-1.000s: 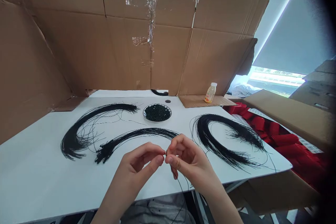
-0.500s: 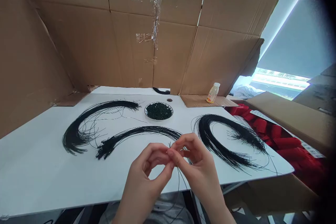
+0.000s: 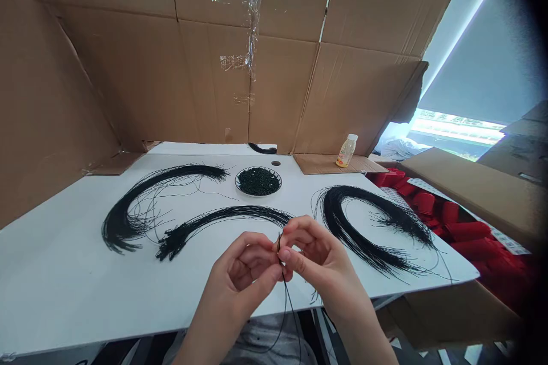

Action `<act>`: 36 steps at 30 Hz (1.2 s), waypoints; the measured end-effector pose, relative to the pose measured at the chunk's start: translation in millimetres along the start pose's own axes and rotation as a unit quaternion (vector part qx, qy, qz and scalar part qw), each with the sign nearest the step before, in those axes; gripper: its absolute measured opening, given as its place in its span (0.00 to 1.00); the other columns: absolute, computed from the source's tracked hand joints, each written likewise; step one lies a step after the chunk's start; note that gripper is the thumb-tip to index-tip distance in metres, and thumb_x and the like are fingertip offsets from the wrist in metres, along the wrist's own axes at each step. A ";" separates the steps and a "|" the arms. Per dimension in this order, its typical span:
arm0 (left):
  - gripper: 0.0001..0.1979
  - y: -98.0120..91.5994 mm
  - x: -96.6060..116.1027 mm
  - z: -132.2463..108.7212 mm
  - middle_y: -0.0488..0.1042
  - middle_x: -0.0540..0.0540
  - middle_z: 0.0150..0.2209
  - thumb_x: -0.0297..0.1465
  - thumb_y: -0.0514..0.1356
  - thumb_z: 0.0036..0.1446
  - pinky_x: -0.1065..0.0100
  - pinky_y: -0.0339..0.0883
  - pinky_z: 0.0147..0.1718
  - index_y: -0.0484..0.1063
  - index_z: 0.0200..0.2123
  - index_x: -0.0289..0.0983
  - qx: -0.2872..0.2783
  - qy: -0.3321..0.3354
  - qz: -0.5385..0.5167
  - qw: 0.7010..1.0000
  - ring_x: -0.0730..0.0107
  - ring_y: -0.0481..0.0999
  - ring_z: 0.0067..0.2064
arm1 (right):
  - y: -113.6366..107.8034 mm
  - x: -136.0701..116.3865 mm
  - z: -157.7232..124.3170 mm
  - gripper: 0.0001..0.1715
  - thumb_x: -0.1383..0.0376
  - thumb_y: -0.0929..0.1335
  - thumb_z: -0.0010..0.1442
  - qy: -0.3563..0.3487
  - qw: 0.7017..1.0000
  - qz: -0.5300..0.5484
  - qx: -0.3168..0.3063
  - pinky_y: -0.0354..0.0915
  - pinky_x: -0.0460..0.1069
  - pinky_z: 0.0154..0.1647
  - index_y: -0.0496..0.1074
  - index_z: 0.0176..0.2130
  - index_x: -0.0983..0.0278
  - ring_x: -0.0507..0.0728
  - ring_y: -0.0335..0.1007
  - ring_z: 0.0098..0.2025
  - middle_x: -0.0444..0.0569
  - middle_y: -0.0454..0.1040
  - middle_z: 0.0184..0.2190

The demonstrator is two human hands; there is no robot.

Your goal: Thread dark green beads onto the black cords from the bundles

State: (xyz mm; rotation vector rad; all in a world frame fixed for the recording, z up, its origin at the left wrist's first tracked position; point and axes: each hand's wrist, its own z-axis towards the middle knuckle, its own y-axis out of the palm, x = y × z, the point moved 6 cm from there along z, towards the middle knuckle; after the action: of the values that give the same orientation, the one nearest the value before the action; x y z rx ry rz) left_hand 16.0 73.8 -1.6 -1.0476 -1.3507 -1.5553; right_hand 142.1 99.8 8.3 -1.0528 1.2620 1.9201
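Note:
Thin black cord (image 3: 286,292) runs between my fingertips, its two strands hanging below the table edge toward my lap. My left hand (image 3: 240,282) pinches it from the left, thumb and fingers curled round. From the right, my right hand (image 3: 321,262) pinches the same cord slightly higher, the fingertips of both hands nearly touching. Behind them lies a bundle of black cords (image 3: 231,212) with knobby ends at its left, its right part hidden by my right hand. A round dish (image 3: 237,187) of small black pieces stands farther back.
Curved bundles of black cord lie at left (image 3: 117,214) and right (image 3: 338,222) on the white table (image 3: 85,291). A small bottle (image 3: 346,151) stands back right, before tall cardboard walls (image 3: 192,68). Red rolls (image 3: 468,232) fill a box beside the table's right edge.
My fingertips have parted slightly, so more of the cord shows between them. Its hanging strands have shifted a little left.

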 end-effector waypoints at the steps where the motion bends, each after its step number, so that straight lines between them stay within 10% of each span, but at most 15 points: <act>1: 0.08 0.1 -0.3 0.6 0.81 0.51 0.28 0.33 0.70 0.55 0.70 0.74 0.38 0.75 0.37 0.40 -0.013 -0.006 -0.001 1.000 0.68 0.80 0.33 | -0.8 1.1 -0.1 0.13 0.65 0.81 0.55 0.009 1.000 -0.002 -0.001 0.72 0.41 0.28 0.76 0.38 0.62 0.47 0.71 0.26 0.40 0.77 0.29; 16: 0.06 -10.9 22.1 1.2 0.78 0.51 0.32 0.30 0.65 0.60 0.68 0.69 0.38 0.77 0.30 0.42 0.087 0.144 0.269 0.948 0.66 0.77 0.36 | 3.1 -1.2 -23.2 0.07 0.64 0.71 0.63 -0.117 0.893 -0.415 0.127 0.72 0.51 0.41 0.69 0.41 0.55 0.57 0.80 0.39 0.43 0.78 0.34; 36: 0.09 -21.7 17.0 8.1 0.79 0.48 0.28 0.39 0.71 0.54 0.69 0.71 0.33 0.83 0.26 0.40 0.097 0.104 0.122 0.982 0.64 0.75 0.32 | 5.0 16.0 -5.2 0.21 0.53 0.79 0.55 -0.017 0.994 -0.059 0.090 0.76 0.48 0.33 0.70 0.37 0.60 0.54 0.73 0.33 0.42 0.74 0.29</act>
State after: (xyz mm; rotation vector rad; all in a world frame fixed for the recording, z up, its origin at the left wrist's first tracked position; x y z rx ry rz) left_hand -9.4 83.2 8.1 -0.8679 -1.1569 -1.2863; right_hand 131.6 94.1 -4.5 -0.9744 1.2974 1.6960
